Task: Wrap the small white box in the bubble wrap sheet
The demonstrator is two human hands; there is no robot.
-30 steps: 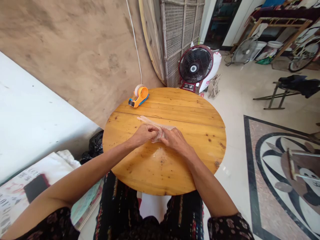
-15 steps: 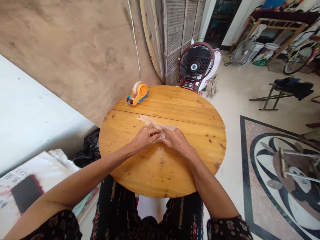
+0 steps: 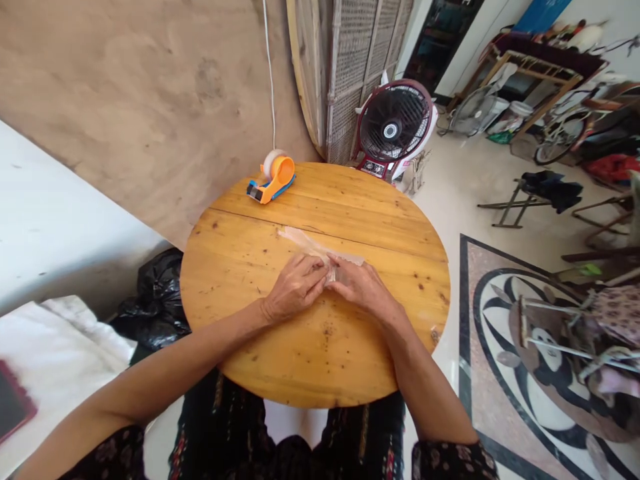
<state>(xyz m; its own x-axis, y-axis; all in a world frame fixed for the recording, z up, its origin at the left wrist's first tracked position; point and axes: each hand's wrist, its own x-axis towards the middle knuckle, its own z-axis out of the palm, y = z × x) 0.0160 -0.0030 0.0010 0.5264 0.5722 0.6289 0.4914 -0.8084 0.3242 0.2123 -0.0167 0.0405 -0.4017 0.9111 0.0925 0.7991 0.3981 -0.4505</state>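
On the round wooden table point(image 3: 300, 360) lies a thin, clear, crinkled plastic bag or film point(image 3: 305, 241), its flat part spreading beyond my fingers. My left hand point(image 3: 299, 283) is closed with its fingertips pinching the near edge of this plastic. Facing it, my right hand point(image 3: 359, 283) grips the same bunched part between thumb and fingers. The fingertips of both hands almost meet, and the piece between them is partly hidden. An orange and blue tape dispenser point(image 3: 280, 175) with a roll of tape stands near the table's far left edge.
Behind the table stands a dark red electric fan point(image 3: 395, 127). A black plastic bag point(image 3: 155, 293) and white sacks point(image 3: 65, 340) lie to the left. On the right are a folding stool point(image 3: 525, 200) and a patterned floor inlay point(image 3: 495, 320).
My view has shifted slightly, so the surroundings sit differently. The left hand's fingers have come down flatter over the plastic; both hands stay at the same bunched part.
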